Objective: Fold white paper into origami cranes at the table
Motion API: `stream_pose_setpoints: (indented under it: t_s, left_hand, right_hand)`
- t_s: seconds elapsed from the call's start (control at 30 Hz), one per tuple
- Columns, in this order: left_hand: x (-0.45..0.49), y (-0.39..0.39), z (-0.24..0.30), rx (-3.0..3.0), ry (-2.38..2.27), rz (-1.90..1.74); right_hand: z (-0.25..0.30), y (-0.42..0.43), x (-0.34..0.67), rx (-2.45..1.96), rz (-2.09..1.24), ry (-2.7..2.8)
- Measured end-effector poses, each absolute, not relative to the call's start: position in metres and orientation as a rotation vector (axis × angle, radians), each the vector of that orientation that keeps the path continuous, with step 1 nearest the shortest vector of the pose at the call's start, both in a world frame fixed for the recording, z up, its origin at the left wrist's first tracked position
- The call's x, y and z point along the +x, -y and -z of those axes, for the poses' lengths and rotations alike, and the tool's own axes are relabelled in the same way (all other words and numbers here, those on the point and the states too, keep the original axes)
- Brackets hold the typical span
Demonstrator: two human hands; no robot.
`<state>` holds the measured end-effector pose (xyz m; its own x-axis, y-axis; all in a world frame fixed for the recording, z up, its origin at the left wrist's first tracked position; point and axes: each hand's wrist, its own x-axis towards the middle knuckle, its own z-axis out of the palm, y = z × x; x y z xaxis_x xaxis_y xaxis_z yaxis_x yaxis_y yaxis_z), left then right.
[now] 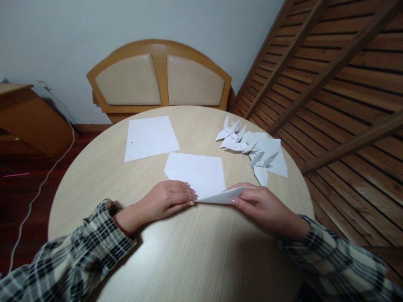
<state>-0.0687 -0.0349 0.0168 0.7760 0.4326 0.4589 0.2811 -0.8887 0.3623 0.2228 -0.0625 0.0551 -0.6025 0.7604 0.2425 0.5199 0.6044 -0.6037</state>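
A white sheet of paper (198, 170) lies on the round table in front of me, its near right part folded over and raised off the surface. My left hand (170, 196) rests flat on the near left part of the sheet, fingers stretched out and pressing it down. At the near right corner, my right hand (260, 205) pinches the folded flap (224, 196) between thumb and fingers. Part of the near edge is hidden under my left fingers.
Another white sheet (151, 136) with a small dark dot lies farther back to the left. Several folded paper cranes (232, 140) sit at the back right, some beside or over more paper (278, 157). Beyond the pale round table (189, 260) stands a wooden headboard (163, 79); a slatted wooden panel (340, 96) rises at right.
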Motion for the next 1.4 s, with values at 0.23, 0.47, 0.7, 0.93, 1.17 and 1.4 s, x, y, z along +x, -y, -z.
stream_pose_setpoints:
  t_s: [0.23, 0.47, 0.7, 0.93, 1.17, 1.4]
  left_hand:
    - [-0.064, 0.035, -0.013, 2.734, -0.588, -0.559]
    - [-0.068, 0.032, -0.017, 2.772, -0.693, -0.482]
    - [-0.081, 0.025, -0.019, 2.786, -0.772, -0.412]
    - [-0.076, 0.027, -0.021, 2.806, -0.799, -0.449]
    - [-0.072, 0.031, -0.025, 2.862, -1.015, -0.369]
    - [-0.062, 0.038, -0.020, 2.867, -1.018, -0.423]
  right_hand:
    - [-0.065, 0.054, 0.204, -1.149, -0.665, 2.320]
    - [-0.055, 0.056, 0.207, -0.819, -0.806, 2.565]
    - [-0.048, 0.089, 0.229, -0.798, -0.653, 2.676]
    - [-0.048, 0.051, 0.251, -1.240, -0.376, 2.526]
    - [-0.025, 0.027, 0.244, -1.164, -0.310, 2.706]
    - [-0.022, 0.032, 0.229, -1.077, -0.315, 2.735]
